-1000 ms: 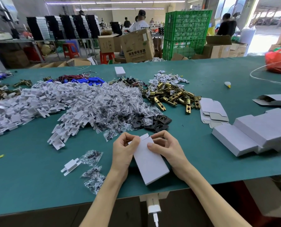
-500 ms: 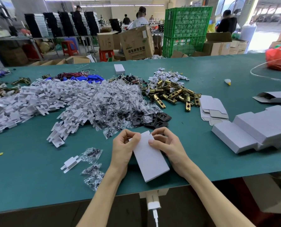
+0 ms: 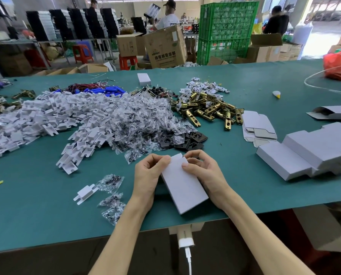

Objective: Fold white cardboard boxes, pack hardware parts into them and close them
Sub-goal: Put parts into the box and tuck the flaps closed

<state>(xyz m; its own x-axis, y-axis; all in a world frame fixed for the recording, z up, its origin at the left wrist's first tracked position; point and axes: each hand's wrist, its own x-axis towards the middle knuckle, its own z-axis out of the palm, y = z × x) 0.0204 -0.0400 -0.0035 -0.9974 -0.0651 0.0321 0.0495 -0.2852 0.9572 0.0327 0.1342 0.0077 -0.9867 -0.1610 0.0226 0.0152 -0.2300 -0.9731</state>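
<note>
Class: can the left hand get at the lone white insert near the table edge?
Probably, once the left hand lets go of the box: the insert lies close left, only bags between.

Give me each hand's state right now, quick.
Left hand: grips the white cardboard box at its far end.
Right hand: grips the same box, thumb on its top face.

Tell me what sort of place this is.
Most likely a factory packing workshop: heaps of brass latch parts and bagged screws lie on the green table, with cartons and green crates behind.
</note>
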